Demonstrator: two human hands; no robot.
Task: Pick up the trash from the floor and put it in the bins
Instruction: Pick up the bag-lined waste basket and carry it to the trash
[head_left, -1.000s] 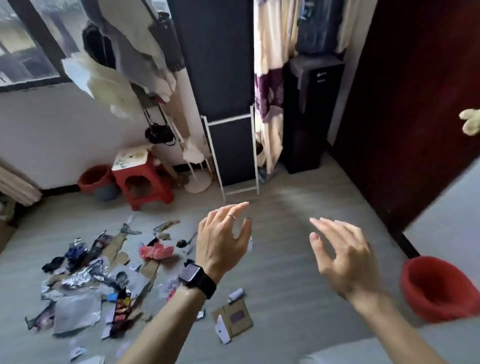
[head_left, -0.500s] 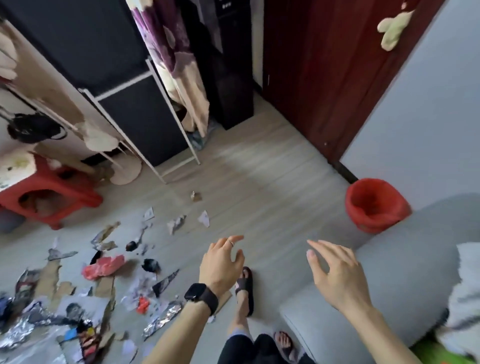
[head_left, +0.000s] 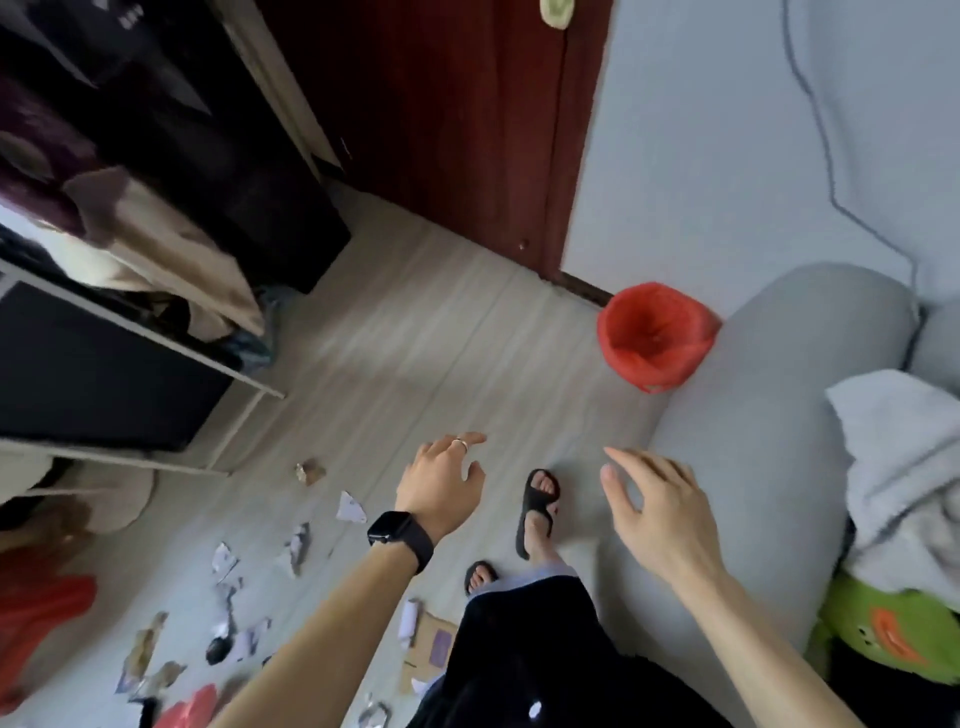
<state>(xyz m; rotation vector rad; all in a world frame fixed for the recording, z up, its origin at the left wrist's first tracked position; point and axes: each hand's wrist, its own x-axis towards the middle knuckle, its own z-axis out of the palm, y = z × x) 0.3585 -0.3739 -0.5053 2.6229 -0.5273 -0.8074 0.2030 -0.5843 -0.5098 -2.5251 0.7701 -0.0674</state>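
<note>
the trash (head_left: 298, 540) is lying loose on the pale floor (head_left: 415, 338), spreading out from the lower left of the view. a white paper scrap (head_left: 350, 506) and a brown crumpled scrap (head_left: 310, 472) are sitting at its outer edge, torn bits are trailing down behind them, and a cardboard piece (head_left: 431, 642) is lying flat beside the person's leg. none of it is being held.

the left hand (head_left: 441, 483), wearing a black watch (head_left: 400, 532), is hovering above the floor just beyond the white paper scrap. its fingers are loosely spread and slightly bent, gripping nothing. the right hand (head_left: 660, 509) is hanging level with it over the edge of the grey sofa (head_left: 779, 415), fingers straight and fanned, also empty. both hands are probably being kept free and forward because no picking has begun yet.

the red bin (head_left: 654, 332) is standing open-mouthed on the floor against the sofa's end, near the dark red door (head_left: 441, 104) and well apart from the litter, so each piece is going to need carrying across. a sandal (head_left: 540, 504) is planted between the two hands, toes pointing toward the bin. a white blanket (head_left: 904, 467) and a green plush toy (head_left: 883, 629) are resting on the sofa.
</note>
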